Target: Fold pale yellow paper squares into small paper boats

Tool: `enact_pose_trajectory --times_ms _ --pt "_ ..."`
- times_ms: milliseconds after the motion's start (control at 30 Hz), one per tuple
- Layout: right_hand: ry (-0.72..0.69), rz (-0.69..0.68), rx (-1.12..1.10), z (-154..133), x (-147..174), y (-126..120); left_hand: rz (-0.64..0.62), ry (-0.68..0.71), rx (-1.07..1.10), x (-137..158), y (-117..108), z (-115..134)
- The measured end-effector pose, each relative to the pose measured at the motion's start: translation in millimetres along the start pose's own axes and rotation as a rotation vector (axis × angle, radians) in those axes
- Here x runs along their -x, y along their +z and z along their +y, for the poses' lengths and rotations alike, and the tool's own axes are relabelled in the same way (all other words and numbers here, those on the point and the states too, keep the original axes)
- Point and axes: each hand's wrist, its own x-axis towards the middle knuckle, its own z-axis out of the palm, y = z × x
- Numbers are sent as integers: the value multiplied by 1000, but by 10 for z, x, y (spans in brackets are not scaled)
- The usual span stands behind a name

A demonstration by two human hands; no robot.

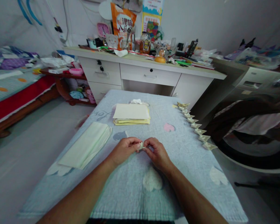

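Observation:
A small folded piece of pale paper is pinched between my two hands above the middle of the cloth-covered table. My left hand grips its left side with thumb and forefinger. On the opposite side, the fingers of my right hand are closed on the same paper. My fingertips hide most of it, so its full shape does not show. Beyond my hands lies a stack of cream and yellow paper sheets. To the left, a pile of long folded pale paper rests at a slant.
Several folded paper boats stand in a row along the table's right edge, with a patterned one at the far end. A cluttered white desk stands behind. A washing machine is at the right, a bed at the left.

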Motion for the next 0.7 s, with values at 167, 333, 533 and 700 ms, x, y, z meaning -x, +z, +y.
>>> enact_pose_trajectory --times_ms 167,333,533,700 --pt "-37 -22 16 7 3 24 50 -30 23 -7 -10 -43" --pt "-85 -31 34 20 5 47 91 -35 33 -14 12 -63" --pt "-88 -20 52 3 7 51 86 -34 8 -7 37 -2" --pt "-32 4 -44 -16 6 64 70 -1 -23 -3 33 -4"
